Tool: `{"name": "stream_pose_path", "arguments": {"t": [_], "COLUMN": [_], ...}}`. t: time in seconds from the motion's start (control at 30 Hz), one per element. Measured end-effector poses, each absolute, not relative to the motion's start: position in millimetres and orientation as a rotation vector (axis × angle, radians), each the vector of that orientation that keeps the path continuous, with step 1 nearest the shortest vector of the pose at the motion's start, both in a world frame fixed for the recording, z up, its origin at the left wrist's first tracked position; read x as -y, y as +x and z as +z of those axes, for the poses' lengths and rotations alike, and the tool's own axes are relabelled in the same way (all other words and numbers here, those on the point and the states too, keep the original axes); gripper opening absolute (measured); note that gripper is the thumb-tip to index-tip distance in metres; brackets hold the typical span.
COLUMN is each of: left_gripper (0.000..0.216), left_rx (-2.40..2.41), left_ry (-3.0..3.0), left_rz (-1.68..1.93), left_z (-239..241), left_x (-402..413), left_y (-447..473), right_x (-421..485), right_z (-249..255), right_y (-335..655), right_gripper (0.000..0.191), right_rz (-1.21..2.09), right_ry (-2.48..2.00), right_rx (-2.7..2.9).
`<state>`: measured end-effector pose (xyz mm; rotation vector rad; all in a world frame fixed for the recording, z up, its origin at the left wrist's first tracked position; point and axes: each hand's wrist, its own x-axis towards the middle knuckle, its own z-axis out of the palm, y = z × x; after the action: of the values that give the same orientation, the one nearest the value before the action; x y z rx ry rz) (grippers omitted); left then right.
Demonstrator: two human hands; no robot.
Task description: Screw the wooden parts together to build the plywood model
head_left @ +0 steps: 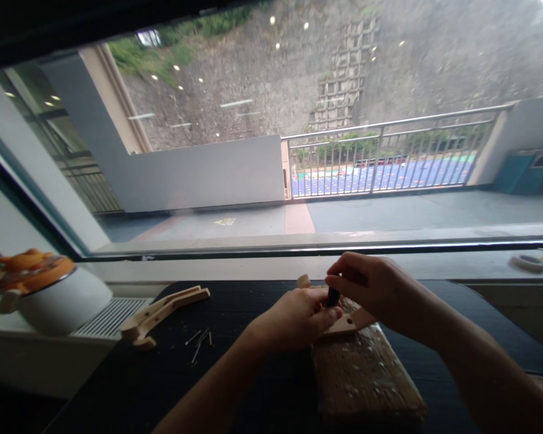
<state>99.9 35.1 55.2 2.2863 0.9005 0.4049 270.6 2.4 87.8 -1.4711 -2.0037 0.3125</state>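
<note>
A small black cylindrical piece (pixel 333 296) stands roughly upright between my two hands; its exact kind is hidden by the fingers. My left hand (pixel 298 316) is closed, with thumb and index finger around the piece's lower part. From above, my right hand (pixel 364 283) pinches at its top end. Beneath them a light wooden part (pixel 349 322) with a dark hole lies on a thick, worn wooden block (pixel 366 374). Another bit of light wood (pixel 303 281) sticks up behind my left hand.
On the black table (pixel 262 386), left of my hands, lie several screws or nails (pixel 200 343) and a jointed wooden piece (pixel 163 313). A white pot with an orange lid (pixel 63 298) stands on the sill at left. A tape roll (pixel 527 263) sits far right. The window closes off the back.
</note>
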Motion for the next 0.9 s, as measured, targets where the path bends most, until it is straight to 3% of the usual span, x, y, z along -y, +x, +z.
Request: {"name": "stream_pose_path", "arguments": {"t": [0.27,0.5,0.9], "left_gripper": [0.032,0.028,0.037], "left_rx": [-0.917,-0.884,-0.993], "left_ry": [2.297,2.28,2.303], "left_rz": [0.415,0.412,0.412], "left_z": [49,50,46], "left_x": [-38,-36,-34], "left_y": [102,100,102], "right_x": [-2,8,1], "right_z": [87,91,90], "right_y": [260,269,267], "right_gripper": [0.021,0.022,0.018], "right_rz": [0.173,0.209,0.246], "right_ry": [-1.544,-1.378,-1.513], "right_rx": [1.963,2.092,2.029]}}
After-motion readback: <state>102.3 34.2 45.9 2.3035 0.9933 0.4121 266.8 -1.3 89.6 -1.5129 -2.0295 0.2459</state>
